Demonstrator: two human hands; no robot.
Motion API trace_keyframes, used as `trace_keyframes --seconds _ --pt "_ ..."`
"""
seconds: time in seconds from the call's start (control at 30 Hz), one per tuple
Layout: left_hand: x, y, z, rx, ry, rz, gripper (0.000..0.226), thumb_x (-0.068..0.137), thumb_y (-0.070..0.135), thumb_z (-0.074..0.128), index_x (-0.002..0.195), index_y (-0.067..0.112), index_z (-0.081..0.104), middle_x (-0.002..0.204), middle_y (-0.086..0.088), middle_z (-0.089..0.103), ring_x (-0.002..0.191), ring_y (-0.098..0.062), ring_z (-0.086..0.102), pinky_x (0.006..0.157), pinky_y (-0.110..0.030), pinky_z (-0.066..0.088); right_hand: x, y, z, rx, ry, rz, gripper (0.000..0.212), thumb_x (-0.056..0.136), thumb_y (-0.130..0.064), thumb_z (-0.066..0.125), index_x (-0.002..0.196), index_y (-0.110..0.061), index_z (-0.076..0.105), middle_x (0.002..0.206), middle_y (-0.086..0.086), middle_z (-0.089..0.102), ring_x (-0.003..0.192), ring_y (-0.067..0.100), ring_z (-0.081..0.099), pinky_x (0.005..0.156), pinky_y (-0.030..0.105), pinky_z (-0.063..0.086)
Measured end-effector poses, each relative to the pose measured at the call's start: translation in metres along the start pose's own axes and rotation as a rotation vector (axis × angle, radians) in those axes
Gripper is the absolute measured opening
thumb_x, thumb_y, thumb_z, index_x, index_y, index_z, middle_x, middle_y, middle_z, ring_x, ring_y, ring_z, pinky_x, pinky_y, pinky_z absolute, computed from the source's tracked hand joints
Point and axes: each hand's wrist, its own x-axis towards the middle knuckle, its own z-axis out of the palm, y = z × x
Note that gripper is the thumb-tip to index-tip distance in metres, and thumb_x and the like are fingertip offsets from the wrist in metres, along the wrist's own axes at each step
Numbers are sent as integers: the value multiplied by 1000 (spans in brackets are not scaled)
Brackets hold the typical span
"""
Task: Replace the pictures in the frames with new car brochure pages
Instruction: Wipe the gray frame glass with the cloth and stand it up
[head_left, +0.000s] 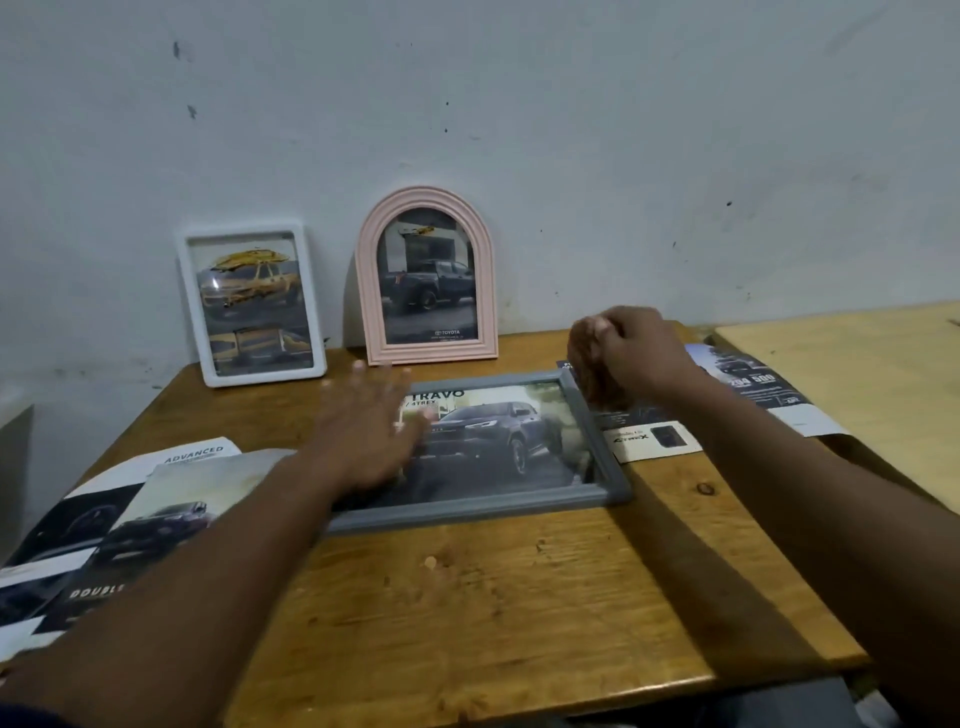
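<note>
Grey rectangular plastic frame (467, 512) is lying flat dead centre of the shot on the brown wooden surface (467, 597). It has a car brochure page (498, 436) in it, a dark pickup with "TRAVO / 4TREX" printed on top.

Left hand (363, 436) is over the left end of that frame, grip apart, fingers straight and spread. It's pretty blurry. Right hand (628, 353) sits right at the frame's upper right corner with the fingers curled in. Honestly can't tell if it's pinching anything.

Behind, in the upper middle, a pink arched frame (368, 291) with a dark truck picture leans on the pale wall (519, 104). A white rectangular frame (195, 312) with a yellow car is just to the left of it.

Loose brochure pages (156, 519) are piled in the lower left under the left forearm. More dark brochure sheets (753, 384) are spread on the right, under and behind the right hand, touching the grey frame's right edge. A lighter wooden table (857, 389) butts in at the right edge.
</note>
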Motion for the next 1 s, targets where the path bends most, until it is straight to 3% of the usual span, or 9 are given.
trace_keyframes --seconds 0.07,0.17,0.27,0.33,0.53,0.7,0.87,0.93,1.0 --pt "-5 31 8 -35 -93 91 90 81 82 2 160 39 2 168 5 -10 153 -22 -19 121 -54 -13 24 0 14 -102 -60 -29 29 101 -18 41 87 -12 66 78 1 67 71 13 63 55 19 40" --pt "-16 55 29 -40 -208 138 89 83 87 6 159 42 -1 167 9 -16 152 -17 -23 121 -50 -15 29 19 52 -214 -336 -28 30 102 -32 42 109 -13 66 113 13 67 107 31 60 81 30 43" --pt "-18 56 37 -77 -196 105 85 84 85 4 159 44 -3 167 12 -17 152 -14 -23 122 -48 -14 6 38 72 -360 -477 -78 47 104 -35 38 144 -13 43 154 14 39 143 31 31 115 44 28" --pt "-16 56 37 -83 -191 102 82 87 82 4 159 44 -1 167 12 -15 152 -13 -21 122 -48 -14 -10 39 68 -371 -469 -98 52 105 -31 35 153 -10 30 163 12 19 151 27 11 121 41 12" --pt "-18 58 36 -110 -175 97 71 97 71 6 160 40 5 169 8 -9 154 -16 -16 122 -50 -13 -96 33 32 -192 -440 -121 48 106 -32 33 152 -18 34 163 4 21 152 17 8 119 30 7" --pt "-19 60 35 -184 -157 69 62 102 62 4 160 41 11 169 10 -2 155 -14 -10 123 -49 -11 -147 20 25 -240 -311 -286 46 105 -31 32 148 -17 41 155 5 40 148 16 23 117 25 7" --pt "-18 59 30 -533 -115 -24 61 103 61 11 159 38 22 168 11 14 155 -12 5 125 -48 0 -163 -34 63 -250 -457 -372 59 102 -41 22 156 -19 22 164 3 19 151 14 9 119 27 -3" --pt "-18 57 23 -823 -56 -159 67 98 70 21 155 37 35 164 6 29 151 -19 23 123 -50 16 -159 -51 69 -100 -523 -327 52 107 -37 26 155 -19 25 161 3 27 149 15 18 119 28 8" --pt "-20 52 16 -964 31 -211 74 92 77 29 152 35 41 159 4 38 146 -21 35 119 -50 28 -149 -57 57 171 -517 -186 44 107 -34 30 149 -23 37 140 1 50 127 12 45 106 26 36"
